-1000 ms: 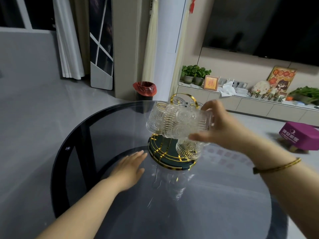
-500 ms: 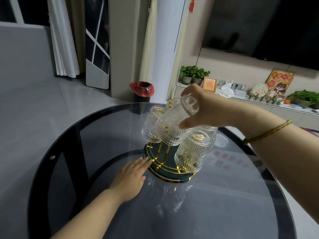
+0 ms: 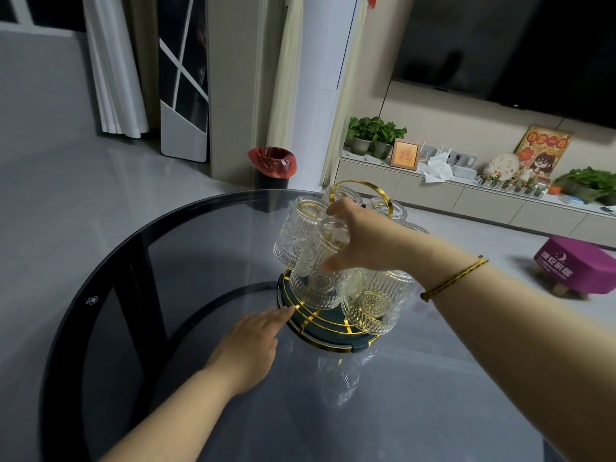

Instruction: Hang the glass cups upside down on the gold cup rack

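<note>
On rack (image 3: 328,323), right hand (image 3: 361,243) gripping cup (image 3: 316,275)

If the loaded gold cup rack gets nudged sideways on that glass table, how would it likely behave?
Probably slides rather than grips: the cup rack sits on a smooth glass table, and the left hand touches its base as if steadying it. Likely top-heavy, with glass cups hung high and angled outward. Cups could clink or chip.
</note>
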